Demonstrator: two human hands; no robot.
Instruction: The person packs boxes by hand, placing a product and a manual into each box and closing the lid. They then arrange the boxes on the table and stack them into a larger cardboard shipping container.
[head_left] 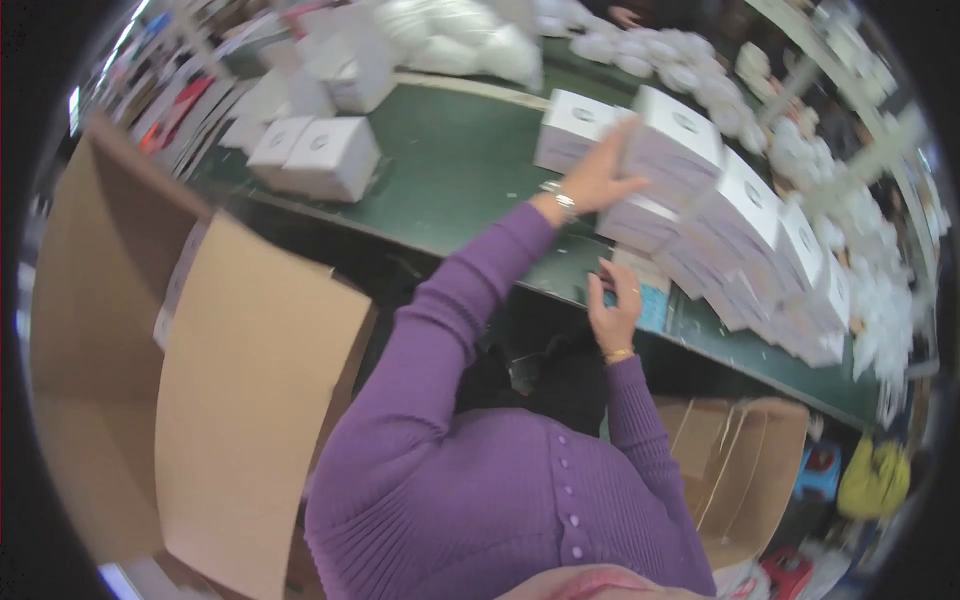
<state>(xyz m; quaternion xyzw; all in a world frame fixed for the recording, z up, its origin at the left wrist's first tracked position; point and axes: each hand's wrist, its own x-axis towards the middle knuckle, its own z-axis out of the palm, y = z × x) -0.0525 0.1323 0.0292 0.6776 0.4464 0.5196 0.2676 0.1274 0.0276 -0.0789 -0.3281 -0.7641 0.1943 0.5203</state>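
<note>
My left hand (600, 175) reaches over the green table (450, 165), its fingers against the left side of a white box (675, 145) at the top of a stack. Behind that hand sits another white box (572, 130). My right hand (615, 305) is near the table's front edge with thumb and fingers apart, holding nothing that I can see. Beside it lies a light-blue item (652, 303). More white boxes (745, 205) are stacked to the right, running along the table.
Two white boxes (325, 155) stand at the table's left. A large open carton (250, 400) is at the left, a smaller carton (750, 470) at the lower right. White bagged items (455, 40) line the back. Another person's hand (625, 17) shows at the top.
</note>
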